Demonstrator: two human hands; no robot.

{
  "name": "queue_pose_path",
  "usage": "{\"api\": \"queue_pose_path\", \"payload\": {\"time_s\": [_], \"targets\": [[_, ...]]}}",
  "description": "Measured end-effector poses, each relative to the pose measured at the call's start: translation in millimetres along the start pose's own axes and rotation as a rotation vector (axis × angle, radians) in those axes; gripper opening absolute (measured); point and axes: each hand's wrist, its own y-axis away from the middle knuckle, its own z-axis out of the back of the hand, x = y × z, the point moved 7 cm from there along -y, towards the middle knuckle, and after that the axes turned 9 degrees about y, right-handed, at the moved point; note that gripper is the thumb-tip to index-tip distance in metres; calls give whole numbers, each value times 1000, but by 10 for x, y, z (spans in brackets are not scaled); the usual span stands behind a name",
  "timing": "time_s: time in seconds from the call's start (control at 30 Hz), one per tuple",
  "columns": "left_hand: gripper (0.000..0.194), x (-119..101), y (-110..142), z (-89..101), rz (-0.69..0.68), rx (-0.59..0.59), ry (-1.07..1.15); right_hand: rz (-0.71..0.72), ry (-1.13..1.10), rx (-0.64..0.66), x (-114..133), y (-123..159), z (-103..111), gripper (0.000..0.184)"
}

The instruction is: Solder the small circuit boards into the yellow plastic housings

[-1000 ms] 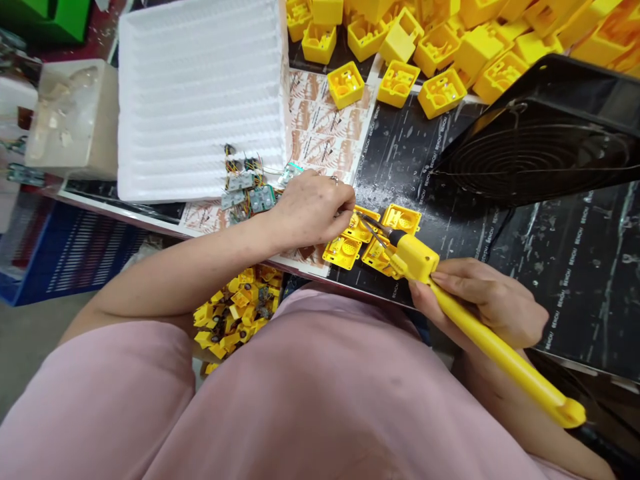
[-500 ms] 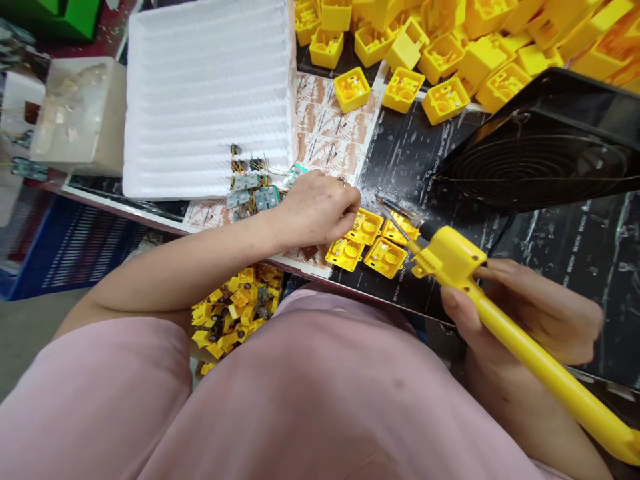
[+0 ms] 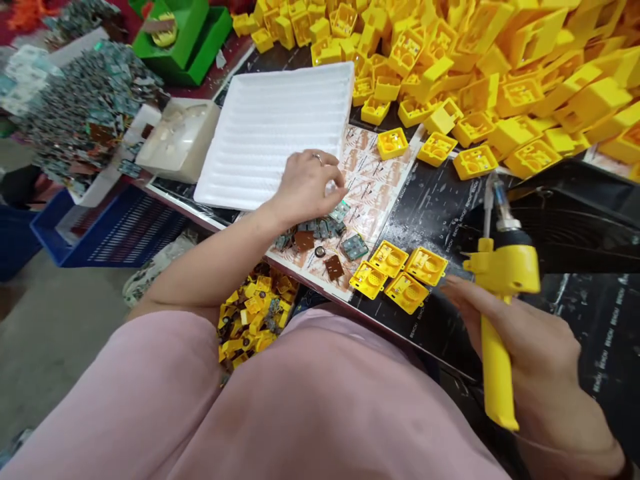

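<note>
Right hand (image 3: 543, 347) grips a yellow soldering tool (image 3: 515, 267) beside four small yellow cases (image 3: 407, 293).
Left hand (image 3: 306, 185), fingers curled narrow near circuit boards (image 3: 355, 247), may hold something; cannot tell. Careful work likely keeps the tip off plastic.

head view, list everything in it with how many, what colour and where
table: one, black, centre to right
patterned sheet: one, brown and white, centre
foam tray: one, white, upper centre
tub: one, off-white, left of tray
yellow housings: many, yellow, upper right
open casings: four, yellow, front edge
circuit boards: several, grey-green, by tray
flat squares: two, brown, by boards
grilled unit: one, black, right
board heap: one, grey-green, far left
bins: two, green, upper left
crate: one, blue, lower left
lower heap: one, mostly yellow, below table edge
hand tool: one, yellow, right
left hand: one, over tray's edge
right hand: one, gripping tool
</note>
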Motion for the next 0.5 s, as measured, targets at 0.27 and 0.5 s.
{"api": "queue_pose_path", "payload": {"time_s": [0.27, 0.5], "targets": [[35, 472, 2, 333, 227, -162, 951, 309, 315, 44, 58, -237, -248, 34], [16, -497, -124, 204, -104, 277, 1037, 255, 303, 121, 267, -295, -359, 39]]}}
